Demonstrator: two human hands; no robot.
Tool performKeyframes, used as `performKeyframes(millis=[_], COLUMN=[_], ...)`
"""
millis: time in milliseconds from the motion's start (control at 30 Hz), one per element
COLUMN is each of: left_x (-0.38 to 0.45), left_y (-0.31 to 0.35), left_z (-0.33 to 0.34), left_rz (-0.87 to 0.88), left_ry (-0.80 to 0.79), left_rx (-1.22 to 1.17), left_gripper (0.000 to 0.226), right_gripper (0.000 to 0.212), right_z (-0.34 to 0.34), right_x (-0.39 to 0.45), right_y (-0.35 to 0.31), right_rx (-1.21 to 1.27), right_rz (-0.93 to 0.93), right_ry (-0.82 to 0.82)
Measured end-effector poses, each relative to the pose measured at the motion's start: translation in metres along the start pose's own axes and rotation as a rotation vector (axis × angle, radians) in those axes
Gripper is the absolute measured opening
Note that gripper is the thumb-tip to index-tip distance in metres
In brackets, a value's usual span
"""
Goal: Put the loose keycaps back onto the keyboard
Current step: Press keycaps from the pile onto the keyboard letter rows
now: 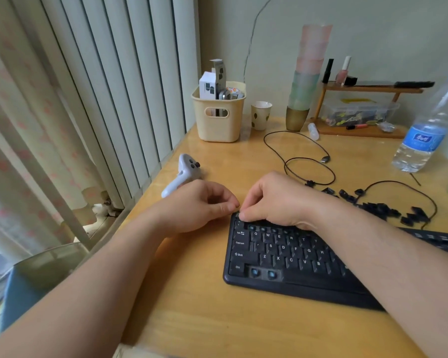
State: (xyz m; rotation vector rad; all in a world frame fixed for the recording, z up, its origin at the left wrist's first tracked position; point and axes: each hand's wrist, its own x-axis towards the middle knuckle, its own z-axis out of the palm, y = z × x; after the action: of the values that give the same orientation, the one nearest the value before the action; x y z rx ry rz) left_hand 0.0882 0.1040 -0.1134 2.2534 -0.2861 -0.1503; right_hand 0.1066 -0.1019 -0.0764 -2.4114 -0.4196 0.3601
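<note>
A person's two bare forearms reached over a yellow wooden tabletop [217,319] toward a black keyboard [290,257]. Both hands met at the keyboard's far left corner. The left hand [202,205] had fingers curled with thumb and forefinger drawn together; whether it pinched a keycap could not be told. The right hand [274,200] arched over the top row, fingertips [243,216] pressing down at the corner, anything under them hidden.

Several sockets on the keyboard stood bare: two beside the Ctrl key [238,267] showed bluish switch domes, and more gaps lined the top row. The loose keycaps [383,206] lay in a scattered black pile behind the right wrist, beside a thin black cable [308,161].

The keycaps appeared small, light, rigid plastic, likely smooth and easy to flick away. Each would best be pinched by two opposite sides, set squarely over its socket, then pressed straight down from the top.

A white game controller [184,174], a cream basket [219,117] and a water bottle [429,130] stood farther back.
</note>
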Motion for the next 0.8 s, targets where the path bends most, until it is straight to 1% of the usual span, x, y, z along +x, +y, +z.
performKeyframes(millis=[167, 333, 633, 800], left_x=[0.0021, 0.0033, 0.0041, 0.0045], left_y=[-0.0030, -0.0031, -0.0024, -0.0023], left_z=[-0.0011, -0.0004, -0.0004, 0.0010], left_rz=[0.004, 0.006, 0.022, 0.036], left_ry=[-0.020, -0.026, -0.039, -0.040], left_rx=[0.015, 0.029, -0.005, -0.055], left_gripper=[0.008, 0.007, 0.008, 0.004], right_gripper=[0.011, 0.011, 0.011, 0.010], right_z=[0.0007, -0.0001, -0.0007, -0.0023], right_x=[0.0000, -0.0018, 0.0045, 0.0048], right_y=[-0.0011, -0.0030, -0.0053, -0.0073], right_rx=[-0.013, -0.044, 0.036, 0.050], right_rz=[0.011, 0.012, 0.101, 0.141], right_ry=[0.037, 0.020, 0.019, 0.007])
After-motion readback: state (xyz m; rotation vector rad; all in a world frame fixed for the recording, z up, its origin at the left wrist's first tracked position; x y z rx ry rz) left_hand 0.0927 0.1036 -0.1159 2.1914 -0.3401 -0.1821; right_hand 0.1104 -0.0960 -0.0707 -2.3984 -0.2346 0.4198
